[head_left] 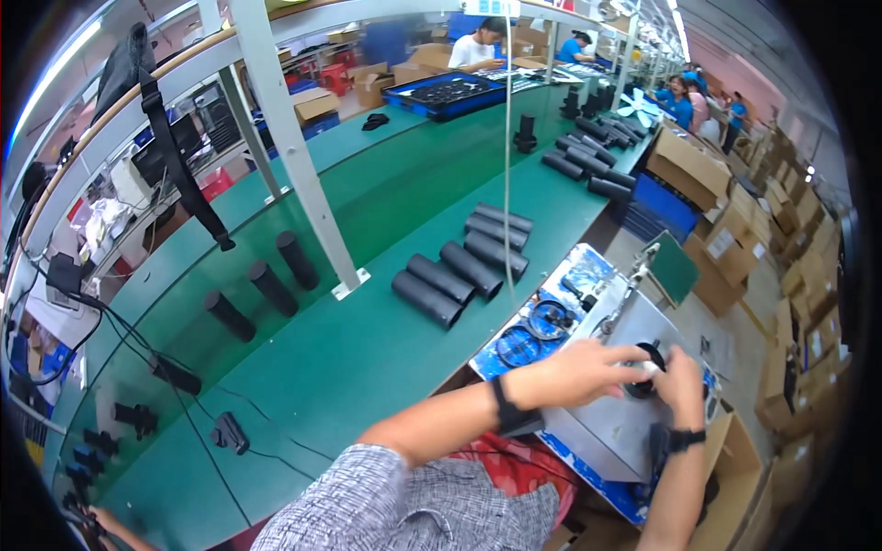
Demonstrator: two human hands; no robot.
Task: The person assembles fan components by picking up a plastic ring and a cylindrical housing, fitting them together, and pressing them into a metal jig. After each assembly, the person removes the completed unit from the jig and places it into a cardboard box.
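Both of my hands meet over a black round part (640, 387) on top of a grey metal box (602, 418). My left hand (588, 372) comes in from the left, its fingers bent around the part's near-left side. On the other side, the curled fingers of my right hand (682, 384) grip its edge. A small white piece (650, 367) shows between the fingertips; which hand holds it I cannot tell. Black bands circle both wrists. Beside the box, black rings (519, 346) lie on a blue-and-white spotted surface (588, 266).
Several black tubes (432, 289) lie on the green bench (340, 344) to the left; others stand along it. A white cord (508, 184) hangs over the bench. Cartons (735, 239) are stacked at right. Co-workers (478, 50) sit farther back. Another person's hand (96, 519) appears at lower left.
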